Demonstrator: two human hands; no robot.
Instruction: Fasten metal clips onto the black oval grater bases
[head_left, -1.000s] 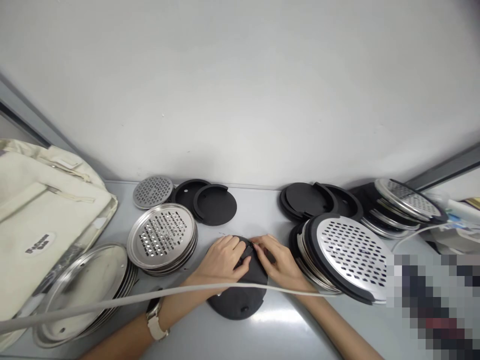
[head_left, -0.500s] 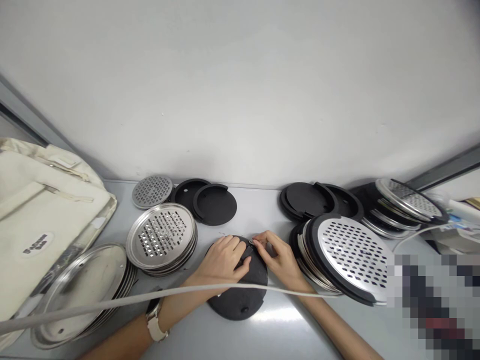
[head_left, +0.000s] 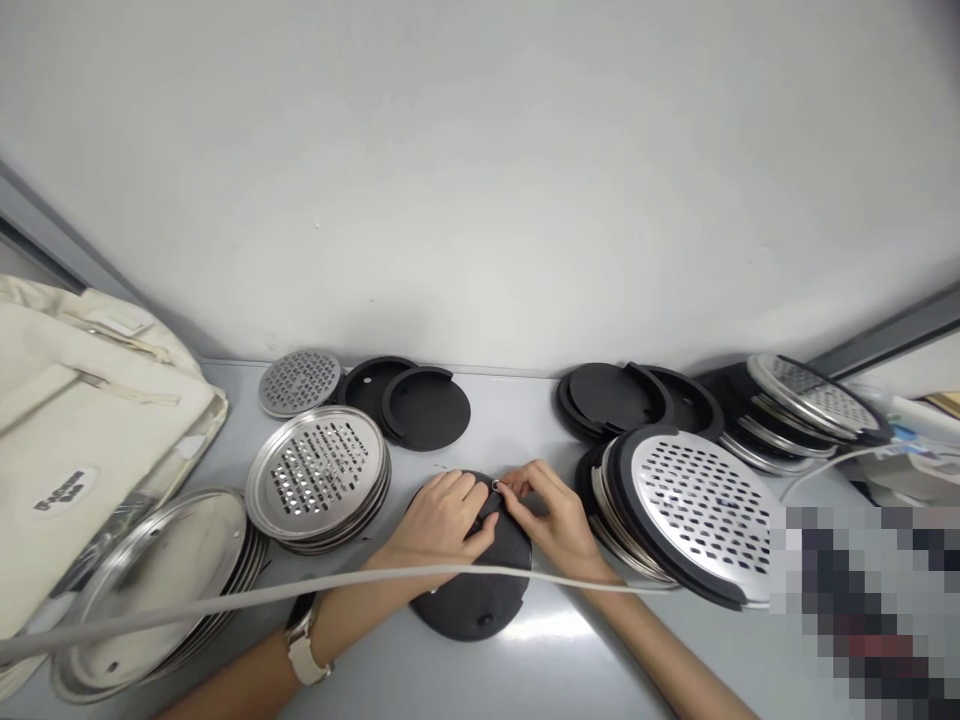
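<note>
A black round plate (head_left: 480, 605) lies on the grey table in front of me, with a small knob or hole near its front edge. My left hand (head_left: 450, 520) presses down on its upper left part, fingers curled and thumb bent inward; what lies under the fingers is hidden. At the plate's far edge, my right hand (head_left: 551, 515) pinches a small shiny metal ring (head_left: 496, 486) between thumb and forefinger. A white cable (head_left: 360, 577) passes in front of both forearms.
Left stand stacks of metal grater discs (head_left: 319, 475), steel round plates (head_left: 161, 590) and a cream bag (head_left: 90, 430). Black round covers (head_left: 426, 408) lie at the back. Right are more black covers (head_left: 615, 395), black-rimmed grater discs (head_left: 705, 510) and another stack (head_left: 817, 395). A wall rises behind.
The right fingers have shifted slightly left along the plate's far edge, and the small ring shows more clearly. The left hand stays on the plate. The whole view has slid slightly.
</note>
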